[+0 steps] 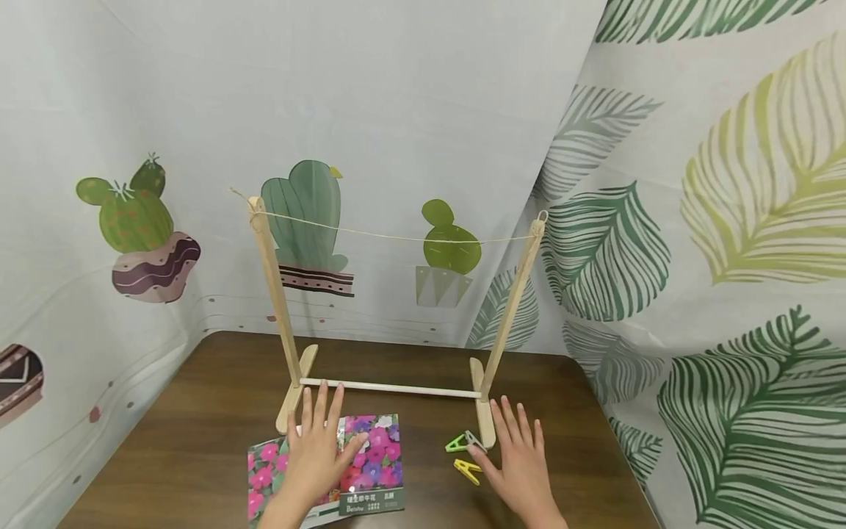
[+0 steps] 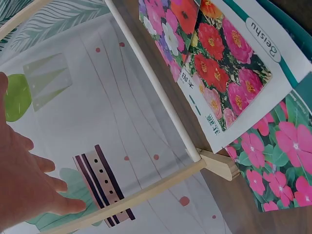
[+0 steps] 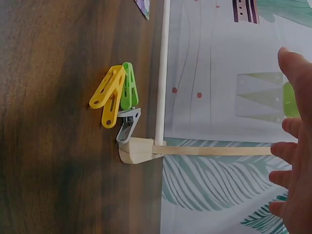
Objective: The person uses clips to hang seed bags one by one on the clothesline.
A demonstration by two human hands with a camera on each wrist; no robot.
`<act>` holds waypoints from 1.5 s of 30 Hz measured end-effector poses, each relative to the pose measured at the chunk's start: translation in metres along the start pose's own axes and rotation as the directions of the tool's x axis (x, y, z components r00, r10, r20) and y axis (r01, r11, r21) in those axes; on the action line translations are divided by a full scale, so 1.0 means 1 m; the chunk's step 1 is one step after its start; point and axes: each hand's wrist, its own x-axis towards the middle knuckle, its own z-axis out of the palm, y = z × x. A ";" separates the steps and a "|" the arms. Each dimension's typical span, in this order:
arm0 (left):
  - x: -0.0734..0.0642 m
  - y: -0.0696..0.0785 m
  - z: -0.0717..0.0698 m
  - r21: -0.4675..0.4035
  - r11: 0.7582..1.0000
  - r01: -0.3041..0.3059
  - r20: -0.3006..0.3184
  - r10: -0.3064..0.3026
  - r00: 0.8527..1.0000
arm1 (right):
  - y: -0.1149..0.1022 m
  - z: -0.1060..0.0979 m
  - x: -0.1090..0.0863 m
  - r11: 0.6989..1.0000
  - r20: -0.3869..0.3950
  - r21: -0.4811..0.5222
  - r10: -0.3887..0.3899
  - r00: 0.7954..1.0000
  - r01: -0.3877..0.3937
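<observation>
In the head view, your left hand [image 1: 312, 457] is over the flower packets [image 1: 374, 457] on the desk [image 1: 192, 448], fingers spread, gripping nothing. Your right hand [image 1: 522, 466] is beside the green clip [image 1: 455, 444], grey clip [image 1: 474, 440] and yellow clip [image 1: 468, 470], its fingers extended and also without a hold. The wooden stand [image 1: 521, 294] is upright, its string [image 1: 377, 232] strung between the posts, with nothing hanging there.

In the left wrist view, you can make out at least three packets overlapping, apart from your fingers, near the stand's white rod.

In the right wrist view, all three clips lie loose near the stand's foot, apart from your hand. Judging by this, your setup is ready, but the handling of packets and clips looks entirely undone.
</observation>
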 end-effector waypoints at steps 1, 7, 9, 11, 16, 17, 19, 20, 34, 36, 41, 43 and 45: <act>0.000 0.001 0.000 -0.002 1.000 0.000 -0.001 0.000 1.000 | 0.000 0.000 0.000 1.000 0.003 0.001 -0.002 1.000 0.002; 0.000 0.003 -0.002 -0.003 1.000 -0.002 -0.002 0.002 1.000 | 0.002 0.005 0.000 1.000 0.008 0.010 -0.021 1.000 0.021; 0.000 0.004 -0.002 -0.012 1.000 0.010 0.011 -0.009 1.000 | 0.003 0.007 0.001 1.000 0.010 0.014 -0.028 1.000 0.028; 0.000 0.005 -0.001 -0.022 1.000 0.021 0.020 -0.020 1.000 | 0.003 0.009 0.001 0.999 0.011 0.017 -0.032 0.999 0.032; 0.001 0.004 0.002 -0.054 0.998 0.030 0.014 -0.030 0.999 | 0.004 0.012 0.002 0.999 0.025 0.027 -0.036 0.999 0.036; 0.001 0.004 0.003 -0.056 0.998 0.032 0.012 -0.031 0.999 | 0.004 0.013 0.002 0.999 0.028 0.029 -0.037 0.999 0.037; 0.001 0.004 0.004 -0.054 0.998 0.035 0.013 -0.034 0.999 | 0.004 0.014 0.002 0.999 0.029 0.032 -0.042 0.999 0.041; 0.001 0.003 0.005 -0.054 0.998 0.035 0.012 -0.034 0.999 | 0.005 0.014 0.002 0.998 0.026 0.035 -0.046 0.999 0.045; -0.003 0.000 0.019 0.009 0.999 0.046 0.043 -0.047 0.998 | 0.008 0.023 -0.001 0.990 0.010 0.093 -0.109 0.994 0.108; -0.005 0.000 0.022 0.013 0.999 0.043 0.039 -0.043 0.998 | 0.009 0.025 -0.002 0.989 0.011 0.094 -0.118 0.993 0.117; -0.007 0.000 0.029 0.007 0.998 0.063 0.057 -0.064 0.996 | 0.009 0.029 -0.004 0.988 0.044 0.104 -0.122 0.992 0.117; -0.008 0.000 0.032 0.013 0.998 0.066 0.061 -0.067 0.996 | 0.009 0.030 -0.004 0.988 0.060 0.110 -0.117 0.991 0.110; -0.009 0.000 0.035 0.021 0.998 0.058 0.061 -0.059 0.996 | 0.009 0.031 -0.004 0.988 0.068 0.112 -0.115 0.991 0.107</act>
